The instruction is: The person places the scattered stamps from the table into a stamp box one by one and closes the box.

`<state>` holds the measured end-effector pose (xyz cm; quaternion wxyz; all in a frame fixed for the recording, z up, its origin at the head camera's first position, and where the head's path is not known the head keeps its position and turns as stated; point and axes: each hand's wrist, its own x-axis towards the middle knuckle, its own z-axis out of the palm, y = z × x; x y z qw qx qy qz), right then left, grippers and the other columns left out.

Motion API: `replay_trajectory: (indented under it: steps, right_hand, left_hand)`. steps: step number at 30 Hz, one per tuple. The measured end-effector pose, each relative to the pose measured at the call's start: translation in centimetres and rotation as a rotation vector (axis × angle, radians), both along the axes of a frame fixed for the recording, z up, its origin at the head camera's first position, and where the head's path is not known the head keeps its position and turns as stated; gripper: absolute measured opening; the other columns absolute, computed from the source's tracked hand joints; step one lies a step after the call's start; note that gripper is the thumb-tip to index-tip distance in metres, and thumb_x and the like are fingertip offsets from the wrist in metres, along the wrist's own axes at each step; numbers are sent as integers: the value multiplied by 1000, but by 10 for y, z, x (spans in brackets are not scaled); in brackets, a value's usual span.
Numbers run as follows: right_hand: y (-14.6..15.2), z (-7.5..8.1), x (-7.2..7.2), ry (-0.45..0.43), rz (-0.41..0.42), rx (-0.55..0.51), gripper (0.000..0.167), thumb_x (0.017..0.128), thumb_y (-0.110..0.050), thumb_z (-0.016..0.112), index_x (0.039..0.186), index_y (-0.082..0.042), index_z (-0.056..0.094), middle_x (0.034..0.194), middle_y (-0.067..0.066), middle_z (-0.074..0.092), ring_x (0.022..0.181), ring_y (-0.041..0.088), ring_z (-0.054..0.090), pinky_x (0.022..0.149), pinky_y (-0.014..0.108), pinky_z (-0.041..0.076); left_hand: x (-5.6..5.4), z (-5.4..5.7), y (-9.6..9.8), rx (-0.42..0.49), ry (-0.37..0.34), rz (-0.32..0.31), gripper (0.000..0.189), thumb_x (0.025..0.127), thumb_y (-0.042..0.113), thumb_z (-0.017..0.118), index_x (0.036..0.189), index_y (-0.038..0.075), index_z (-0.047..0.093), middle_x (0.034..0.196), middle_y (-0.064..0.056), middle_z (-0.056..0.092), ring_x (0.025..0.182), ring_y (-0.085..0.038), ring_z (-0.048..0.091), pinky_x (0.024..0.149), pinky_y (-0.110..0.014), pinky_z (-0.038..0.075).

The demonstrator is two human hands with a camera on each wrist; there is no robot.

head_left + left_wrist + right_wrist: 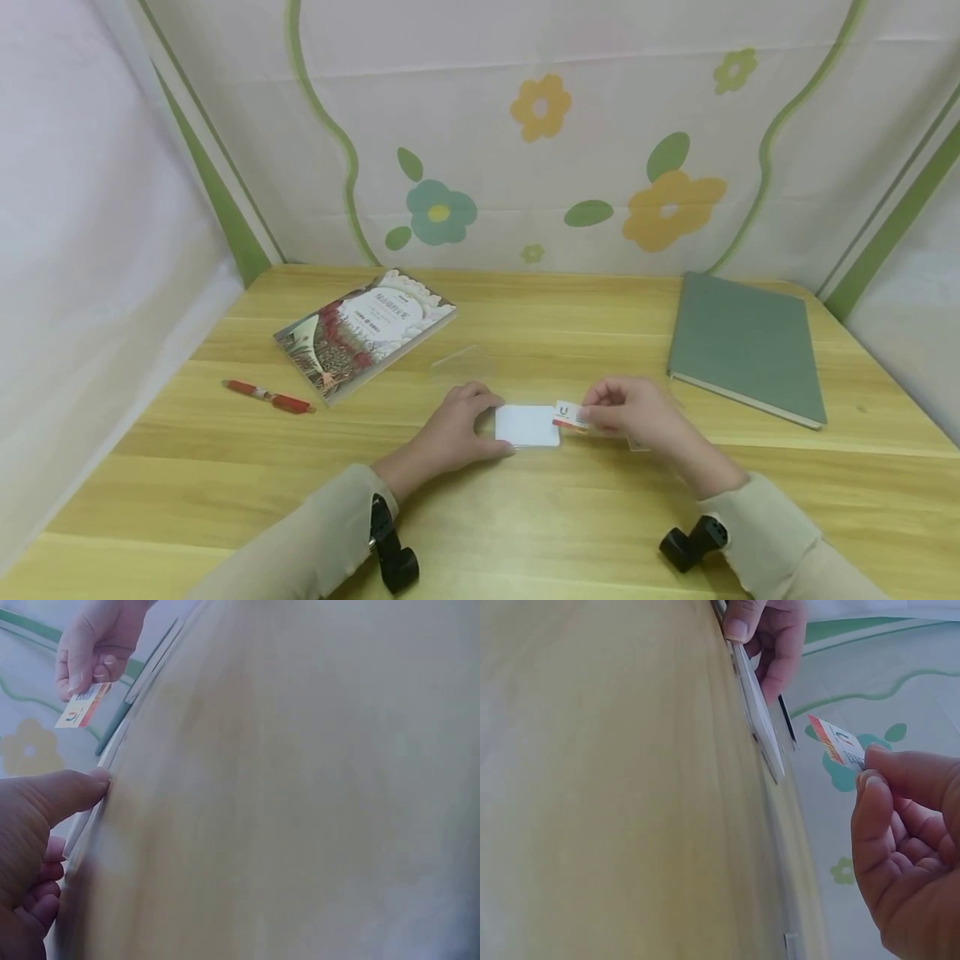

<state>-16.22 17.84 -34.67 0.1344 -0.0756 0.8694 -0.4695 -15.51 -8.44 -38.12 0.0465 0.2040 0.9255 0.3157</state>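
Note:
My left hand (457, 429) grips a flat white rectangular piece (527, 426) at its left end, thumb at the near corner and fingers at the far one. It lies on the table and looks like a stack of cards or a thin case; which one I cannot tell. Between thumb and forefinger, my right hand (633, 412) pinches a small printed card (570, 416), white with a logo and an orange-red stripe. In the right wrist view the card (838, 742) is held above the table, apart from the white piece (759, 724).
A clear plastic piece (461, 364) lies beyond the left hand; another clear edge (639, 446) shows under the right hand. An illustrated book (367, 329) and a red pen (268, 397) lie at left, a green hardcover book (746, 346) at right. A flowered curtain (480, 117) hangs behind.

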Motion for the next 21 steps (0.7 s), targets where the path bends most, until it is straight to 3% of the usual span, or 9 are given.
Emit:
replay_trajectory:
  steps: [5, 21]
  right_hand:
    - [-8, -2, -2, -28, 29, -76, 19, 82, -17, 70, 91, -1, 62, 80, 6, 61, 73, 17, 56, 64, 27, 52]
    - [-33, -9, -9, -91, 68, -131, 17, 82, -14, 69, 90, -1, 61, 80, 7, 59, 71, 17, 54, 62, 25, 50]
  left_hand:
    - [1, -1, 0, 6, -3, 9, 62, 71, 38, 78, 121, 6, 60, 119, -6, 51, 109, -22, 45, 95, -39, 42]
    - [2, -5, -2, 47, 10, -3, 63, 73, 38, 76, 124, 8, 57, 122, -6, 50, 111, -22, 45, 96, -40, 41]
